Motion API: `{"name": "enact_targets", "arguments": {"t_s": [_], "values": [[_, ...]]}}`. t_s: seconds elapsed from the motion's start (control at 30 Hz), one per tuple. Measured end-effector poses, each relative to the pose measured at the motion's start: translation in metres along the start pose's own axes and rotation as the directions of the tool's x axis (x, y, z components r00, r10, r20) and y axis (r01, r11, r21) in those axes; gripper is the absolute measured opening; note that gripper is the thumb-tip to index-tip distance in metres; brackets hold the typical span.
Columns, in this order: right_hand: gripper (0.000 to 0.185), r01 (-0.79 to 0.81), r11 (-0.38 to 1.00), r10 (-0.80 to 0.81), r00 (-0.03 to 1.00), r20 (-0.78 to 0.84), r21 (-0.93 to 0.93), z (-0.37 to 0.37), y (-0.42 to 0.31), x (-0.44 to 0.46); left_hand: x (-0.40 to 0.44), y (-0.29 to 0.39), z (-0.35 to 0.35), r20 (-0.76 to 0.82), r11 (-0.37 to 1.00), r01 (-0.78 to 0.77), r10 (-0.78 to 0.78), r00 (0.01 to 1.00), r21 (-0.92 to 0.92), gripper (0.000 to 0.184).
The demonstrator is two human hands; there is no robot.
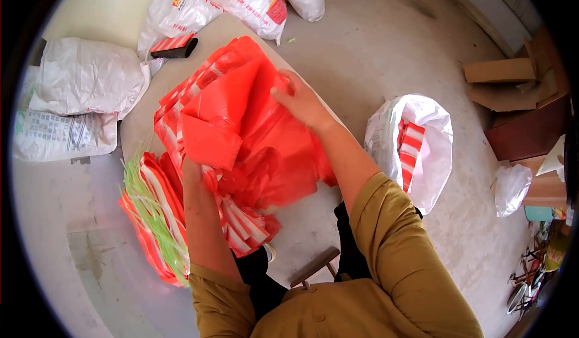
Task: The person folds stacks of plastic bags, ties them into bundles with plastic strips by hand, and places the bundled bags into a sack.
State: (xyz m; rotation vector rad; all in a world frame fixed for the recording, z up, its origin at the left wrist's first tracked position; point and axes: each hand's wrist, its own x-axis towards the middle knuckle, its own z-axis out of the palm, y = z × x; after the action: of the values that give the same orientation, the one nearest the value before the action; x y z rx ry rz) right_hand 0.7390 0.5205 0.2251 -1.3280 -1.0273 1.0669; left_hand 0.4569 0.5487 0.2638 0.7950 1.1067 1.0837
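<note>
A heap of thin red plastic bags (268,127), with white stripes along the left side, lies spread over the pale work surface (214,33) before me. My right hand (298,100) rests on the heap's right edge, thumb and forefinger apart. My left hand (193,170) reaches under a folded red flap on the near left; its fingers are hidden. Below it hang gathered red-and-white folds (241,226). Left of my left forearm is a stack of red-and-white striped plastic (158,184) with green strands (148,211) lying across it.
A dark roll-like object with striped plastic (175,47) sits at the surface's far left. White sacks (90,75) stand beyond. To the right, an open white sack (437,139) holds striped plastic. Cardboard boxes (500,71) and a clear bag (512,188) are farther right. A wooden stool (315,267) is below me.
</note>
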Motion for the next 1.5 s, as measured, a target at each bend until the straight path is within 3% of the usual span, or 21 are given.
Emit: {"name": "enact_targets", "arguments": {"t_s": [0.13,0.23,0.33,0.43,0.53,0.63,0.73,0.83,0.93,1.03,1.13,1.2,1.27,1.33,1.4,1.5], "values": [[0.066,-0.029,0.979,0.009,0.995,0.098,0.199,-0.005,-0.012,-0.002,-0.003,0.008,-0.011,-0.007,1.0,-0.004,0.004,1.0,0.002,0.046],[0.065,0.041,0.994,-0.049,0.997,0.066,0.105,-0.004,-0.013,-0.004,-0.005,0.019,-0.009,-0.008,0.999,0.011,-0.011,1.0,-0.031,0.043],[0.066,0.106,0.982,-0.128,0.982,0.141,0.154,-0.001,-0.03,-0.011,-0.009,0.024,-0.01,0.096,0.988,0.049,-0.035,0.995,-0.147,0.041],[0.065,0.061,0.987,-0.11,0.932,0.344,0.148,-0.006,-0.057,-0.02,-0.037,0.035,0.007,0.123,0.99,0.032,-0.015,0.992,-0.137,0.04],[0.059,0.108,0.973,-0.158,0.956,0.247,0.205,0.0,-0.035,-0.014,-0.032,0.031,0.001,0.101,0.993,0.018,-0.006,0.995,-0.12,0.041],[0.055,-0.136,0.918,0.024,0.957,0.291,0.373,-0.001,-0.031,-0.007,-0.008,0.014,-0.022,0.071,0.99,0.009,0.001,0.997,-0.142,0.041],[0.054,-0.279,0.876,0.121,0.917,0.381,0.394,-0.012,-0.045,-0.014,-0.022,0.02,-0.003,0.038,0.985,0.01,-0.004,0.999,-0.173,0.042],[0.059,-0.356,0.88,0.231,0.9,0.37,0.315,-0.007,-0.025,-0.01,-0.022,0.018,-0.001,0.01,0.98,0.016,-0.015,1.0,-0.198,0.041],[0.078,-0.265,0.958,0.207,0.9,0.384,0.105,-0.003,-0.025,-0.02,-0.011,0.015,-0.013,0.026,0.99,0.021,-0.018,1.0,-0.137,0.04],[0.086,-0.042,0.994,0.094,0.83,0.55,-0.105,-0.016,-0.016,-0.015,-0.002,0.011,-0.022,0.066,0.993,0.013,-0.005,0.998,-0.117,0.04],[0.085,0.034,0.996,0.03,0.731,0.682,-0.081,-0.023,-0.041,-0.032,-0.018,0.021,-0.003,-0.002,0.99,0.048,-0.049,0.999,-0.13,0.04],[0.085,-0.173,0.978,0.208,0.732,0.648,-0.118,-0.02,-0.032,-0.036,-0.019,0.022,0.0,0.004,0.989,0.049,-0.049,0.999,-0.141,0.04],[0.083,-0.367,0.93,0.246,0.681,0.689,0.032,-0.017,-0.03,-0.047,-0.016,0.023,0.001,0.014,0.988,0.058,-0.056,0.998,-0.144,0.04],[0.08,-0.545,0.772,0.108,0.62,0.777,0.328,-0.011,-0.043,-0.066,-0.007,0.02,-0.004,0.027,0.988,0.074,-0.071,0.997,-0.138,0.04],[0.082,-0.552,0.812,0.328,0.699,0.636,0.188,-0.002,-0.017,-0.074,-0.006,0.016,-0.004,0.038,0.987,0.047,-0.041,0.998,-0.153,0.04],[0.083,-0.473,0.87,0.477,0.733,0.485,-0.141,-0.017,-0.015,-0.083,-0.011,0.009,0.003,0.076,0.986,0.052,-0.04,0.996,-0.158,0.038]]}}
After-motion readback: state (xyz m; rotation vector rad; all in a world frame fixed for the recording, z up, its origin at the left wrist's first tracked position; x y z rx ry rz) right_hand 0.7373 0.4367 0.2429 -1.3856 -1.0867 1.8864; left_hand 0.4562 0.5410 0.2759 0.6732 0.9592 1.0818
